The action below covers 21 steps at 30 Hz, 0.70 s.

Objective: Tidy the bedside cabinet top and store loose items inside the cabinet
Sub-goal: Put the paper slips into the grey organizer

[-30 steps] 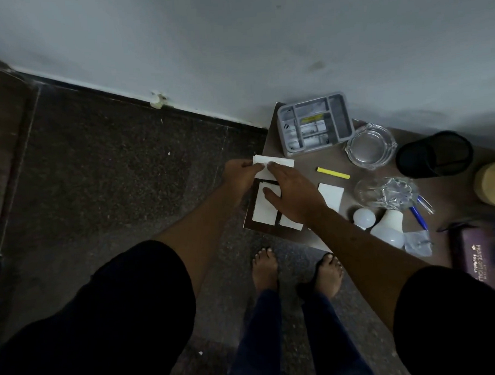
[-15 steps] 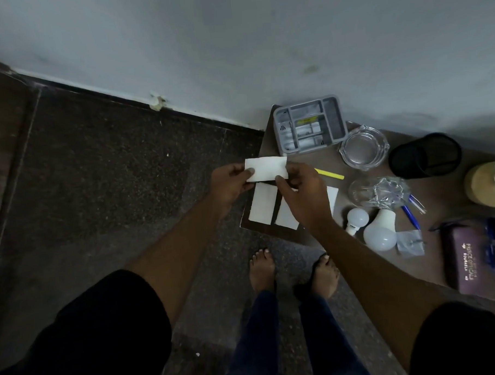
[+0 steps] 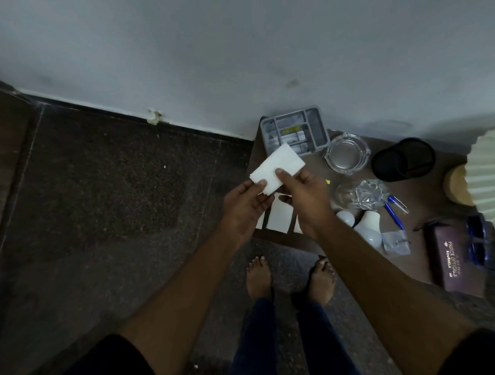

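Both hands raised over the near-left corner of the cabinet top (image 3: 313,238). White paper slip (image 3: 278,167) pinched at its near edge: left hand (image 3: 245,205) closed on the near-left corner with the thumb on top, right hand (image 3: 305,197) closed on the near-right part, thumb likewise on top. Slip held clear of the surface, tilted, its far corner overlapping the grey organiser tray (image 3: 293,131) in view.

More white slips (image 3: 279,217) lying flat on the cabinet top beneath the hands, partly hidden. To the right: glass ashtray (image 3: 347,156), black mesh cup (image 3: 404,159), crumpled clear wrapper (image 3: 363,195), blue pen (image 3: 393,210), two white bulbs (image 3: 364,224), dark case (image 3: 451,259).

Step in hand, by judgement: gathering loose slips into one stack. Task at an early stage; most items not yet stored.

Hazards from here:
- Light two-point pinch on thin paper: slip likely to slide out or fold if either thumb relaxes.
- Remaining slips close to the near edge: a sweep of the wrist liable to push them to the floor.
- Right forearm passing near the bulbs: contact liable to roll them off the near edge.
- Dim light: edges of stacked slips hard to separate.
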Available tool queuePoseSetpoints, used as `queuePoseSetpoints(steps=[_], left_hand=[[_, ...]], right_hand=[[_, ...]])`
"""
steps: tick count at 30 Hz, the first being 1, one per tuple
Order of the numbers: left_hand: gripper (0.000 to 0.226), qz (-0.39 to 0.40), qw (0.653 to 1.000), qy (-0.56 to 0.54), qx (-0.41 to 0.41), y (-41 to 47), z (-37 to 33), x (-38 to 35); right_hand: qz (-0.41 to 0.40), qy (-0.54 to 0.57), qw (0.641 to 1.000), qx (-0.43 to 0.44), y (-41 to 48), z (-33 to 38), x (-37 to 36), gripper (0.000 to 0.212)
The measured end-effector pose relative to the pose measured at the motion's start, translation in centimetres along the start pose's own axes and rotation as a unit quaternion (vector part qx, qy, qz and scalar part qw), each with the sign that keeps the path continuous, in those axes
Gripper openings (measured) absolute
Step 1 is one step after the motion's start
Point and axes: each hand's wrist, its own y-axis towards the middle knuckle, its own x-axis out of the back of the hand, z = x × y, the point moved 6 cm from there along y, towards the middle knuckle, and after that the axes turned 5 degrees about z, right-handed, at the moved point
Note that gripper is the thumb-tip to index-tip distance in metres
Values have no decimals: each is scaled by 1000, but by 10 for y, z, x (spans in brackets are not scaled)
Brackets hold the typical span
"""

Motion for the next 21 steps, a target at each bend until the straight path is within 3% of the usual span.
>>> queuePoseSetpoints(steps=[4, 7, 10, 12, 14, 19, 21], left_hand=[[34, -25, 976, 206, -66, 2, -19, -15], [42, 34, 921, 357, -154, 9, -54, -39], [42, 110, 865, 454, -181, 20, -83, -68], [42, 123, 844, 486, -191, 29, -98, -81], [32, 89, 832, 500, -224, 38, -112, -88], [25, 22, 851, 460, -253, 54, -124, -97], [27, 8, 843, 472, -259, 59, -123, -101]], right_hand=[[23, -121, 990, 70, 7, 37, 15, 25], [76, -287, 945, 136, 16, 70, 17, 34], [116, -391, 892, 194, 26, 101, 13, 34], [121, -421, 873, 213, 35, 117, 10, 31], [112, -415, 879, 207, 44, 128, 12, 29], [71, -435, 867, 232, 61, 146, 15, 13], [51, -452, 855, 248, 68, 150, 15, 13]])
